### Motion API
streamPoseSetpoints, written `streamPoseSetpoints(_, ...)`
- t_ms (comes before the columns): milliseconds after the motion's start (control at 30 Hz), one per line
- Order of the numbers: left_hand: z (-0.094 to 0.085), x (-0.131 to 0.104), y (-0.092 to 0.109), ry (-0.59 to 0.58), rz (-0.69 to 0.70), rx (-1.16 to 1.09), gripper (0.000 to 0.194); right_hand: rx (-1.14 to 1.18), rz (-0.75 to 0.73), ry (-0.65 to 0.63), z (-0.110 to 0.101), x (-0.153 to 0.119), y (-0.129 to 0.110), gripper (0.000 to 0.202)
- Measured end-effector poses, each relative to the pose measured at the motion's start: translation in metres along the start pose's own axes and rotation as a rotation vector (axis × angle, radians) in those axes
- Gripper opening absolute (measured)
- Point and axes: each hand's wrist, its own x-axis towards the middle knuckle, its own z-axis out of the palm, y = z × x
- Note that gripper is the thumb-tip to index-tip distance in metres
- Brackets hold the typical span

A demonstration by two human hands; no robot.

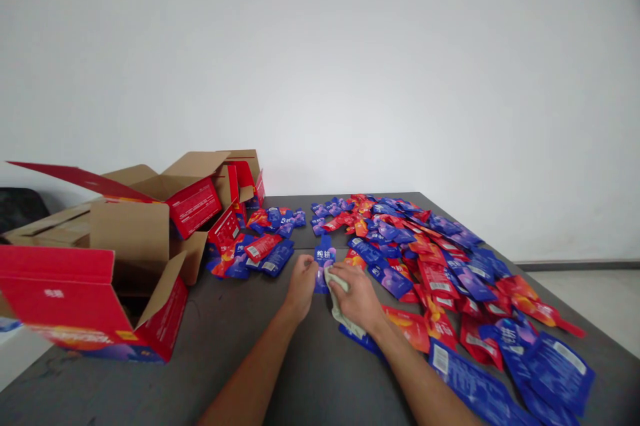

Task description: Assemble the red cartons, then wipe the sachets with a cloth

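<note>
A blue pouch (323,254) with white lettering and a purple print is held upright above the table in front of me. My left hand (301,285) pinches its left edge. A pale, crumpled cloth (339,306) is bunched in my right hand (356,293), whose fingers press it against the pouch's right side. Part of the pouch is covered by the cloth and fingers. Under my right wrist, another blue pouch (364,339) lies flat on the table.
A large pile of red and blue pouches (440,276) spreads over the right side of the dark table (225,359). Smaller groups of pouches (273,256) lie left of centre. Open red cardboard boxes (60,279) with raised flaps stand along the left, before a white wall (320,66).
</note>
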Motion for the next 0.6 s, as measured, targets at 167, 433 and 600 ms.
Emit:
streamPoseSetpoints(167,-0.019,-0.014,0.011,-0.314,-0.108,-0.288,0.059,-0.045,-0.156,-0.065,0.019,-0.004,-0.016,0.027)
streamPoseSetpoints(433,-0.015,-0.031,0.023,-0.511,-0.101,-0.223,0.069,-0.19,-0.039,0.227,0.009,0.001,0.013,0.031)
streamPoseSetpoints(600,-0.017,-0.029,0.023,-0.522,-0.097,-0.268,0.075,-0.211,-0.122,0.132,0.013,-0.001,0.001,0.035)
